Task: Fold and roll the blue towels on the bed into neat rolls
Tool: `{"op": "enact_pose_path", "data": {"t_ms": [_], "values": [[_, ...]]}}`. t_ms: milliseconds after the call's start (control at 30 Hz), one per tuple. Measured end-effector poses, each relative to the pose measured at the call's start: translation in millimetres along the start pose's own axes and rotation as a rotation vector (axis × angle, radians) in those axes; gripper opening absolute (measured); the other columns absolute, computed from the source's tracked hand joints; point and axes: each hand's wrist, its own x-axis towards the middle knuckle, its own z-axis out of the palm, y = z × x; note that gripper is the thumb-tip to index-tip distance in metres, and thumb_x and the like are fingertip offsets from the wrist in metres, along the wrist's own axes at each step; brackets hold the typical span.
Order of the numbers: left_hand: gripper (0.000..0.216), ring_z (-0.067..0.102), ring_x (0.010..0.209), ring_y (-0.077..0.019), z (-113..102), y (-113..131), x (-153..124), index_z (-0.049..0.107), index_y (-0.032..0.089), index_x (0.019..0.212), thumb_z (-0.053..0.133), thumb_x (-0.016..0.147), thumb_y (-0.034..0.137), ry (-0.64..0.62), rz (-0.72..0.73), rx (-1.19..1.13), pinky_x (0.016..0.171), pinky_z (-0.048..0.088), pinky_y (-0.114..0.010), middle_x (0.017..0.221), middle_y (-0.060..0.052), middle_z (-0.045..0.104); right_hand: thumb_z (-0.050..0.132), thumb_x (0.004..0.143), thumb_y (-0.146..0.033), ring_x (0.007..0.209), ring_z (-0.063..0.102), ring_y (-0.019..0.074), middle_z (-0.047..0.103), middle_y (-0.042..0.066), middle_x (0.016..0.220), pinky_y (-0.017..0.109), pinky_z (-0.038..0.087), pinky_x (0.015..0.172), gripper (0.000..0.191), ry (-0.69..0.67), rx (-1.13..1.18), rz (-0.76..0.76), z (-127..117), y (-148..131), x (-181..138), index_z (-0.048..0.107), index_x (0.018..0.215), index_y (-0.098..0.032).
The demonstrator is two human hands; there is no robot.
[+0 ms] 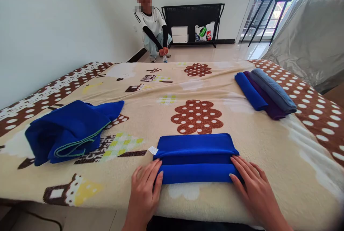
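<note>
A blue towel (197, 173) lies in front of me, with its near and far edges folded toward the middle. At its left end, my left hand (146, 184) pinches the near fold between thumb and fingers. My right hand (251, 180) grips the opposite end in the same way. A small white tag (153, 150) sticks out at the towel's left side. To the left is a crumpled blue cloth (75, 127) with a light green stitched edge. Folded towels lie side by side at the right: a blue one (249, 91), a purple one (274, 111) and a grey-blue one (274, 89).
Everything lies on a patterned cream blanket (145, 116) with brown dotted borders. Beyond it, a person (153, 23) squats beside a black rack (192, 15) holding white boxes and a bag. A stool (271, 15) and a covered bulky object (309, 37) are at the right.
</note>
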Motion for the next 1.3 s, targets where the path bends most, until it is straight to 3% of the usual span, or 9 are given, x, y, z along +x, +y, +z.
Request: {"op": "enact_pose_path", "data": {"t_ms": [133, 300, 367, 500, 633, 800, 967, 1200, 1300], "values": [[0.036, 0.064, 0.117, -0.0239, -1, 27, 8, 0.06, 0.022, 0.128, 0.05, 0.094, 0.013, 0.098, -0.019, 0.023, 0.114, 0.022, -0.049, 0.122, -0.006, 0.073, 0.048, 0.1, -0.031, 0.128, 0.054, 0.0244, 0.061, 0.007, 0.136, 0.044, 0.033, 0.108, 0.037, 0.081, 0.02, 0.012, -3, -28, 10, 0.056, 0.133, -0.016], [0.04, 0.061, 0.123, -0.0203, 12, 75, 36, 0.056, 0.017, 0.135, 0.047, 0.096, 0.018, -0.06, 0.187, -0.083, 0.107, 0.039, -0.039, 0.134, -0.008, 0.066, 0.047, 0.101, -0.037, 0.131, 0.052, 0.0199, 0.055, 0.003, 0.144, 0.04, 0.033, 0.109, 0.045, -0.061, 0.1, -0.151, 1, -78, 39, 0.049, 0.143, -0.019], [0.039, 0.061, 0.124, -0.0224, 15, 67, 37, 0.057, 0.018, 0.135, 0.05, 0.097, 0.026, -0.087, 0.158, -0.058, 0.104, 0.043, -0.04, 0.136, -0.008, 0.065, 0.046, 0.101, -0.045, 0.131, 0.052, 0.0208, 0.054, 0.004, 0.145, 0.041, 0.033, 0.109, 0.05, -0.076, 0.061, -0.114, 4, -71, 40, 0.048, 0.144, -0.019], [0.034, 0.062, 0.122, -0.022, 13, 17, 19, 0.059, 0.021, 0.131, 0.049, 0.099, 0.028, -0.023, 0.016, -0.035, 0.101, 0.043, -0.039, 0.133, -0.007, 0.067, 0.039, 0.103, -0.049, 0.129, 0.053, 0.0217, 0.055, 0.005, 0.144, 0.042, 0.035, 0.106, 0.05, -0.016, -0.014, 0.016, 8, -19, 19, 0.052, 0.139, -0.017], [0.031, 0.063, 0.119, -0.0235, 6, -5, 4, 0.059, 0.021, 0.128, 0.049, 0.098, 0.023, 0.018, -0.051, -0.007, 0.11, 0.031, -0.045, 0.13, -0.007, 0.068, 0.038, 0.103, -0.048, 0.134, 0.048, 0.0253, 0.052, 0.008, 0.146, 0.046, 0.034, 0.108, 0.051, 0.015, -0.04, 0.064, 6, 8, 0, 0.051, 0.14, -0.015], [0.029, 0.065, 0.117, -0.0241, 6, 45, 24, 0.062, 0.019, 0.122, 0.052, 0.095, 0.016, 0.104, -0.015, 0.021, 0.11, 0.028, -0.047, 0.124, -0.008, 0.071, 0.048, 0.099, -0.027, 0.133, 0.05, 0.0234, 0.057, 0.008, 0.141, 0.044, 0.034, 0.11, 0.034, 0.098, 0.039, 0.002, 2, -38, 19, 0.059, 0.129, -0.014], [0.039, 0.057, 0.129, -0.0218, 19, 89, 46, 0.056, 0.016, 0.135, 0.047, 0.098, 0.022, -0.091, 0.117, -0.102, 0.103, 0.04, -0.039, 0.14, -0.008, 0.061, 0.045, 0.102, -0.037, 0.134, 0.05, 0.0206, 0.054, 0.004, 0.145, 0.04, 0.033, 0.111, 0.044, -0.061, 0.082, -0.11, 8, -76, 47, 0.052, 0.141, -0.018], [0.037, 0.058, 0.128, -0.0248, 18, 22, 20, 0.057, 0.02, 0.135, 0.046, 0.101, 0.03, -0.035, -0.081, 0.026, 0.104, 0.035, -0.043, 0.138, -0.007, 0.063, 0.033, 0.104, -0.047, 0.135, 0.049, 0.0231, 0.052, 0.005, 0.147, 0.043, 0.034, 0.11, 0.052, -0.024, -0.062, 0.094, 12, -5, 21, 0.05, 0.143, -0.016], [0.03, 0.063, 0.121, -0.0274, 13, 18, 14, 0.064, 0.02, 0.125, 0.049, 0.099, 0.027, 0.052, -0.109, 0.064, 0.11, 0.026, -0.05, 0.127, -0.007, 0.07, 0.036, 0.104, -0.042, 0.135, 0.049, 0.0253, 0.055, 0.007, 0.143, 0.046, 0.033, 0.11, 0.047, 0.018, -0.082, 0.109, 7, 1, 14, 0.055, 0.138, -0.014]]}}
